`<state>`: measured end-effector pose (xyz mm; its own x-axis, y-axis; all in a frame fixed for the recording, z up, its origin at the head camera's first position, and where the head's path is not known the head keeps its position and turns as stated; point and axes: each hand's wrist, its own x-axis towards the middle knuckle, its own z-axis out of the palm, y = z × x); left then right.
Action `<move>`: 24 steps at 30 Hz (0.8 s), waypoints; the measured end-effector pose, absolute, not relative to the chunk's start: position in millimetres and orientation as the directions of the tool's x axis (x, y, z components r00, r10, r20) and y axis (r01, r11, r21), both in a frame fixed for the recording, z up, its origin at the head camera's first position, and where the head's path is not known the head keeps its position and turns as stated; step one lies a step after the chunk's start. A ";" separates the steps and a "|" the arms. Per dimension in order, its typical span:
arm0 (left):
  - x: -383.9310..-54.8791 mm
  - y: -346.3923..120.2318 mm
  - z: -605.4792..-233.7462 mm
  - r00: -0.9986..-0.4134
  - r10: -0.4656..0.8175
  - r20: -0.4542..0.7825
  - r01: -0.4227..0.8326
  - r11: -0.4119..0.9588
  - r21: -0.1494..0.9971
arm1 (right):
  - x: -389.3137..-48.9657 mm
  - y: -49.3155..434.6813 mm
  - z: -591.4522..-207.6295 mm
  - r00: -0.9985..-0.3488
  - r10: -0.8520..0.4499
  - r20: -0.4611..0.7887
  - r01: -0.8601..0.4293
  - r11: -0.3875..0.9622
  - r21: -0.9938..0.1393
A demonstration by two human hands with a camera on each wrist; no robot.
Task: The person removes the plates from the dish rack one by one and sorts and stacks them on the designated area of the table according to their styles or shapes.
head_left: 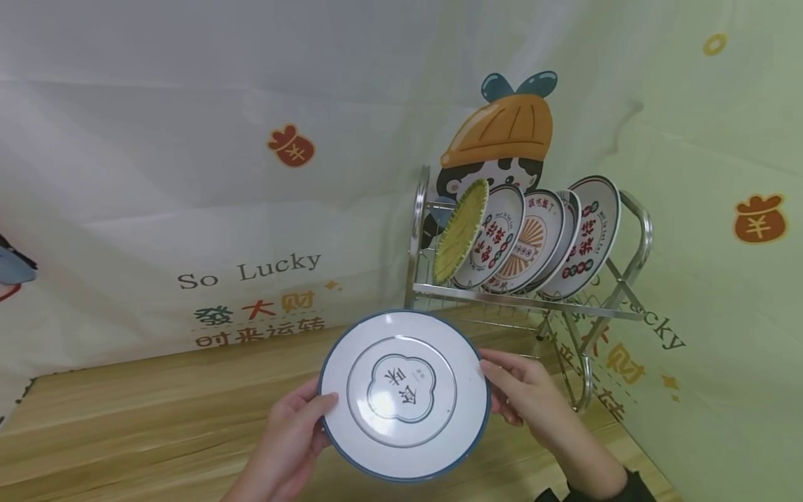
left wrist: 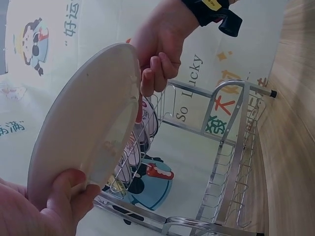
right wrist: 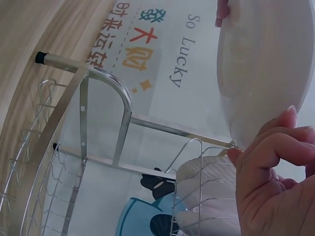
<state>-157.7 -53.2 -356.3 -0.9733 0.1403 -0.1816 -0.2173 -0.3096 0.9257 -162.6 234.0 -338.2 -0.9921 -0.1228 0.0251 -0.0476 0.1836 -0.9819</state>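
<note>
A white plate (head_left: 404, 453) with a blue rim and a printed flower-shaped emblem is held up above the wooden table, its face toward the head camera. My left hand (head_left: 291, 432) pinches its left edge, thumb on the face. At the right edge, my right hand (head_left: 527, 390) pinches the rim between thumb and fingers. The underside of the plate (left wrist: 81, 113) shows in the left wrist view, with the left hand (left wrist: 64, 206) below it. In the right wrist view, fingers of the right hand (right wrist: 275, 172) meet the plate's edge.
Behind the right hand stands a metal dish rack (head_left: 502, 298). Its upper tier holds several upright printed plates (head_left: 527, 240) and a yellow-green scalloped plate (head_left: 461, 233) at the left end. A printed cloth (head_left: 157, 174) hangs behind the wooden table (head_left: 157, 418).
</note>
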 end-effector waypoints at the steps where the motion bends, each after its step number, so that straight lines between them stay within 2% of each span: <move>1: -157.8 -53.3 -356.2 -0.973 0.138 -0.183 -0.218 -0.310 0.925 | -162.6 234.5 -338.1 -0.993 -0.118 0.026 -0.047 0.186 -0.981; 9: -159.5 -59.1 -358.2 -0.976 0.116 -0.182 -0.210 -0.315 0.926 | -160.5 241.3 -333.8 -0.994 -0.085 0.062 -0.084 0.292 -0.953; 14: -161.8 -65.8 -361.9 -0.975 0.101 -0.200 -0.222 -0.298 0.928 | -156.7 248.9 -327.3 -0.992 -0.046 0.119 -0.128 0.422 -0.898; 19: -165.9 -72.9 -366.0 -0.971 0.079 -0.225 -0.238 -0.304 0.923 | -149.9 255.8 -316.1 -0.962 0.008 0.272 -0.231 0.500 -0.834; 21: -167.4 -75.0 -367.3 -0.971 0.080 -0.226 -0.240 -0.310 0.920 | -147.0 257.5 -311.1 -0.925 0.049 0.377 -0.304 0.497 -0.812; 24: -169.2 -77.3 -369.0 -0.973 0.079 -0.218 -0.232 -0.315 0.920 | -143.0 258.8 -302.3 -0.834 0.129 0.537 -0.411 0.504 -0.760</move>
<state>-169.2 -77.3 -369.0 -0.9728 0.0789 -0.2178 -0.2316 -0.3150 0.9204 -143.0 258.8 -302.3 -0.8338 0.1286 0.5369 -0.4114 0.5038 -0.7595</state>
